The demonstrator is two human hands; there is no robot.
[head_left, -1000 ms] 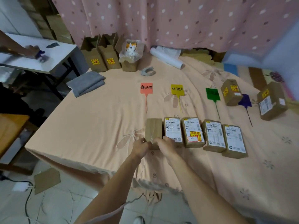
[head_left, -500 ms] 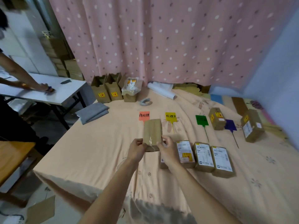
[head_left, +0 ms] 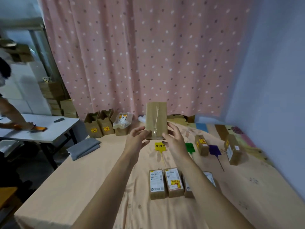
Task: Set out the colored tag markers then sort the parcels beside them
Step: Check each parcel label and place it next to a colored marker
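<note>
Both my hands hold a brown taped parcel [head_left: 156,120] upright in the air above the table. My left hand [head_left: 137,136] grips its lower left edge and my right hand [head_left: 173,138] its lower right edge. Below it on the peach cloth lie the yellow tag [head_left: 159,145], the green tag [head_left: 190,147], partly behind my right wrist, and the purple tag [head_left: 214,150]. The red tag is hidden by my hands. A row of labelled parcels [head_left: 165,182] lies nearer to me, partly covered by my right forearm. Two more parcels lie near the green tag [head_left: 201,145] and the purple tag [head_left: 234,149].
Open cardboard boxes [head_left: 99,125] and a plastic bag [head_left: 123,120] stand at the table's back. A folded grey cloth [head_left: 84,148] lies at the left edge. Another person leans over a white table [head_left: 42,129] on the left. A pink dotted curtain hangs behind.
I have lifted the brown parcel from the left end of the row up to chest height, and my view has tilted upward toward the curtain.
</note>
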